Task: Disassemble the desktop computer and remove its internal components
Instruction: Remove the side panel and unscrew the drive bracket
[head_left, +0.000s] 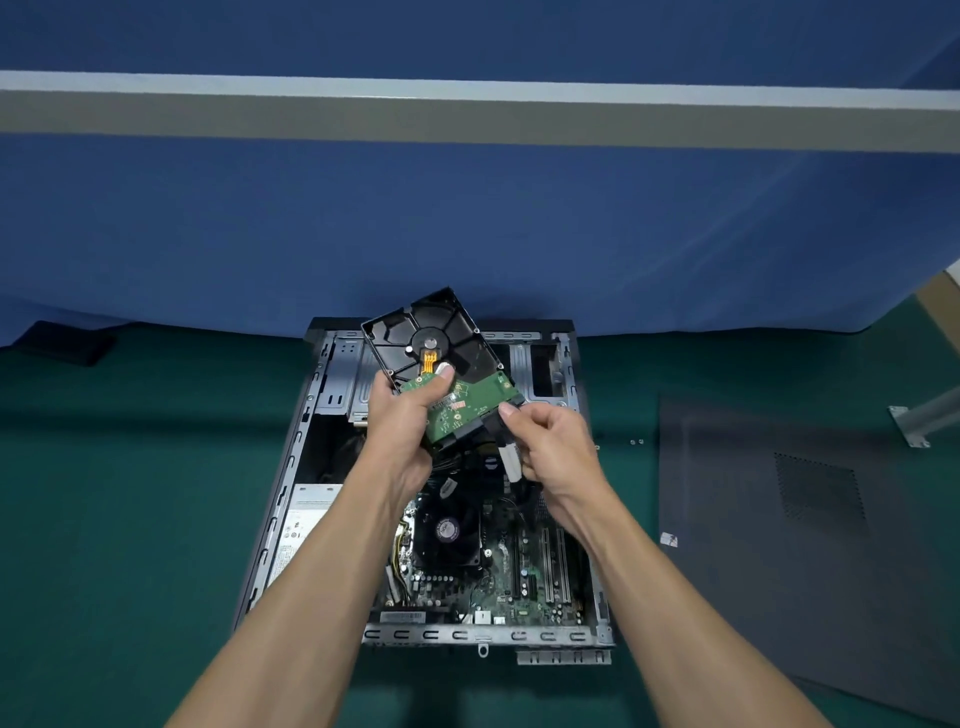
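Right now you hold the black metal hard drive (447, 322), green circuit board facing up, tilted in the air above the far end of the open grey metal computer case (291, 467). Your left hand (402, 415) grips the drive's left side, fingers curled beneath it and thumb pressed onto the green board. Your right hand (550, 447) pinches the black and white cable connector (506, 452) at the drive's near right corner, its other fingers curled in. Whether the plug is seated in the drive cannot be told. The case lies flat at the far edge of the green surface (130, 519). Inside it, the black round cooler fan (447, 530) sits mid-case and the silver power supply box (301, 525) lies along the left wall. The dark grey perforated side panel (779, 519) lies flat toward the right edge of the surface, apart from the case, with a few small screws (636, 441) between them
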